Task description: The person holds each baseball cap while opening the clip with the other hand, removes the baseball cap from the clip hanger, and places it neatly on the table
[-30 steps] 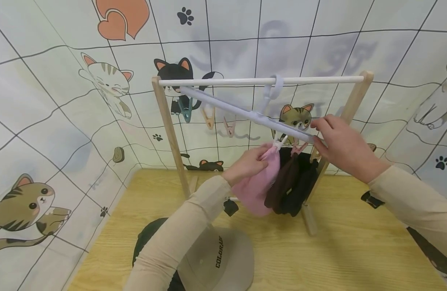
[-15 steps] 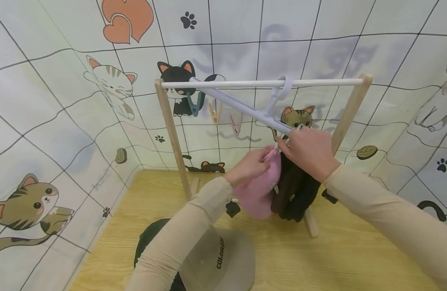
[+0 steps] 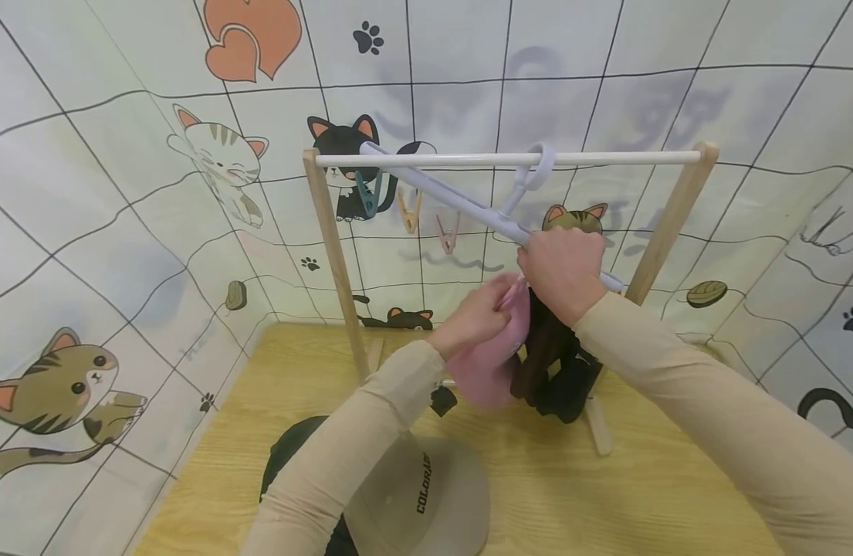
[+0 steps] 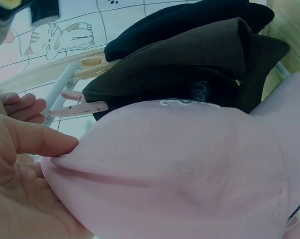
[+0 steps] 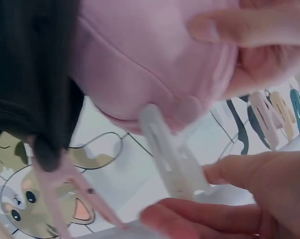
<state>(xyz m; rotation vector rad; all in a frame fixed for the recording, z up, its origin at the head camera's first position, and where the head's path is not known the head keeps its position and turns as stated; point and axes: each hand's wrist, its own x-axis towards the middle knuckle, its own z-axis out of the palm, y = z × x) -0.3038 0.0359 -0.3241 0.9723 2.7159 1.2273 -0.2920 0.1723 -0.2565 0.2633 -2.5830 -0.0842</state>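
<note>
My left hand (image 3: 476,315) pinches the edge of a pink cap (image 3: 487,367), thumb on top in the left wrist view. A white clothespin (image 5: 162,149) on the lilac hanger (image 3: 461,202) meets the cap's edge. My right hand (image 3: 563,266) overlaps the hanger in the head view and hides that clothespin; in the right wrist view its fingers close around the clothespin's handle end. Beside the pink cap hang a brown cap (image 4: 180,62) and black caps (image 4: 190,22). A pink clothespin (image 5: 65,181) grips a dark one.
The hanger hooks over the white rod (image 3: 433,161) of a wooden-legged rack. Teal (image 3: 368,197), yellow (image 3: 409,213) and pink (image 3: 448,235) clothespins hang at the hanger's left. A tan cap (image 3: 412,498) and a dark green cap (image 3: 287,444) lie on the wooden table (image 3: 245,401) in front.
My right hand has moved left from the hanger's right end to the white clothespin at the pink cap. The hanger has shifted slightly right along the rod. The left hand keeps its pinch.
</note>
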